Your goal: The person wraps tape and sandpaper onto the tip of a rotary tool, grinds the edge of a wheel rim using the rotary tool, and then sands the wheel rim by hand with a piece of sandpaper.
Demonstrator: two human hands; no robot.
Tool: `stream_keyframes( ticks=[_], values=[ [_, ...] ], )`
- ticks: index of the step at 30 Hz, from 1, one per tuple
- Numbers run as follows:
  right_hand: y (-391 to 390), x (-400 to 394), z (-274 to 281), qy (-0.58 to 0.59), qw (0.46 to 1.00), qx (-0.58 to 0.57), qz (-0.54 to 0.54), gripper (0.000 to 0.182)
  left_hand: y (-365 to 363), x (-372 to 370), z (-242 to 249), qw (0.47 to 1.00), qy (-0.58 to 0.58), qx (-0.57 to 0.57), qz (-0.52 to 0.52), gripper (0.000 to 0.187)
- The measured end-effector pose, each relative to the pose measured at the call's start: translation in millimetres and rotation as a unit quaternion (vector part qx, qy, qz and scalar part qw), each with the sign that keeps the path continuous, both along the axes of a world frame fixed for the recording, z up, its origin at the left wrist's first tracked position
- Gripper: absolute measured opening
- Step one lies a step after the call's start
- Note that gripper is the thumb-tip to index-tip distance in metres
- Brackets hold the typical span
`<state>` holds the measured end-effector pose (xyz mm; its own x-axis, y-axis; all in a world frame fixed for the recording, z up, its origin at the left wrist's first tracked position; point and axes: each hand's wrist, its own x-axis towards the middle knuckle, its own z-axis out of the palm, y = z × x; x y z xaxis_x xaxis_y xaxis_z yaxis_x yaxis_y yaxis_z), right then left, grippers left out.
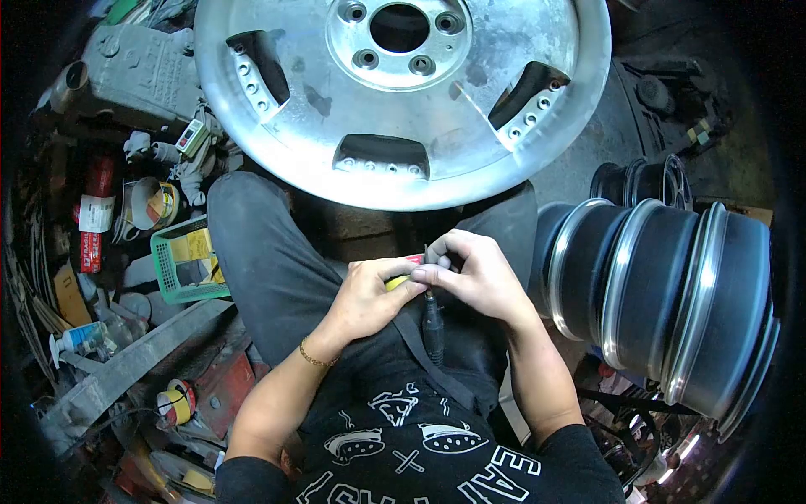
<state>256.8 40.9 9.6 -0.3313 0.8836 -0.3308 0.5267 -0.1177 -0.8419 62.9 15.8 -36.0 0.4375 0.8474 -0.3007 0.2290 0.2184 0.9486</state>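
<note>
My left hand (pixel 374 301) is closed on a small yellow and red thing (pixel 396 283), mostly hidden by the fingers. Close against it, my right hand (pixel 475 270) has its thumb and fingers pinched together. What they grip is too small and covered to make out. Just below the fingertips, a dark slim handpiece (pixel 433 332), like a rotary tool, lies upright in my lap. A thin dark tip shows between the hands. In front of my knees stands a large bare-metal wheel rim (pixel 311 160) with bolt holes and slotted windows.
Dark wheel rims with shiny edges (pixel 655 286) are stacked on the right. On the left are a green basket (pixel 164 273) with yellow packets, a metal beam (pixel 138 365), a red cylinder (pixel 99 176), a tape roll (pixel 176 403) and a grey cast housing (pixel 138 71).
</note>
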Motion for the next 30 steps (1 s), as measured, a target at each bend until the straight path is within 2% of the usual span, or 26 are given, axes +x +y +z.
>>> stream_keyframes(
  ticks=[1,5,7,8,11,13,14,16,18,21,23,24,26,28,30],
  values=[
    [0,0,4,-0.040,0.999,-0.025,0.000,0.020,-1,1,0,1.000,0.005,0.028,0.008,0.025],
    [-5,7,-12,-0.023,0.999,-0.031,-0.031,0.019,3,-2,11,0.998,0.051,0.006,-0.030,0.026],
    [-9,9,-17,0.103,0.993,-0.049,-0.033,0.019,1,-7,5,0.999,0.024,-0.010,-0.027,0.026],
    [-7,6,-9,0.110,0.993,-0.039,0.001,0.019,3,-9,2,0.999,0.036,-0.010,-0.040,0.026],
    [-8,3,-10,0.115,0.992,-0.059,-0.004,0.022,5,-11,3,0.996,0.025,-0.053,-0.065,0.026],
    [-7,1,-9,0.026,1.000,0.014,-0.010,0.025,4,-7,4,0.999,0.020,-0.023,-0.045,0.025],
    [-5,1,-6,0.025,1.000,0.016,-0.009,0.025,5,-6,5,0.999,0.019,-0.022,-0.044,0.025],
    [-3,1,1,-0.073,0.997,-0.022,-0.009,0.028,5,-5,8,0.998,0.037,-0.023,-0.052,0.026],
    [-4,1,-2,-0.066,0.997,-0.025,-0.023,0.027,4,-4,12,0.998,0.051,-0.014,-0.044,0.025],
    [-9,5,-12,-0.006,1.000,0.003,-0.026,0.022,3,-7,7,0.997,0.027,-0.063,-0.026,0.026],
    [-9,3,-13,0.081,0.997,-0.007,0.000,0.017,6,-10,2,0.998,0.030,-0.018,-0.058,0.026],
    [-9,3,-13,0.082,0.997,-0.007,0.001,0.017,8,-11,2,0.998,0.031,-0.017,-0.057,0.026],
    [-9,3,-14,0.101,0.993,-0.066,-0.010,0.016,12,-11,5,0.992,0.021,-0.082,-0.099,0.029],
    [-11,1,-11,0.082,0.996,-0.036,-0.027,0.017,8,-9,1,0.995,0.016,-0.060,-0.082,0.029],
    [-8,0,2,-0.050,0.999,-0.017,-0.013,0.020,7,-5,2,0.997,0.010,-0.038,-0.067,0.029]
  ],
)
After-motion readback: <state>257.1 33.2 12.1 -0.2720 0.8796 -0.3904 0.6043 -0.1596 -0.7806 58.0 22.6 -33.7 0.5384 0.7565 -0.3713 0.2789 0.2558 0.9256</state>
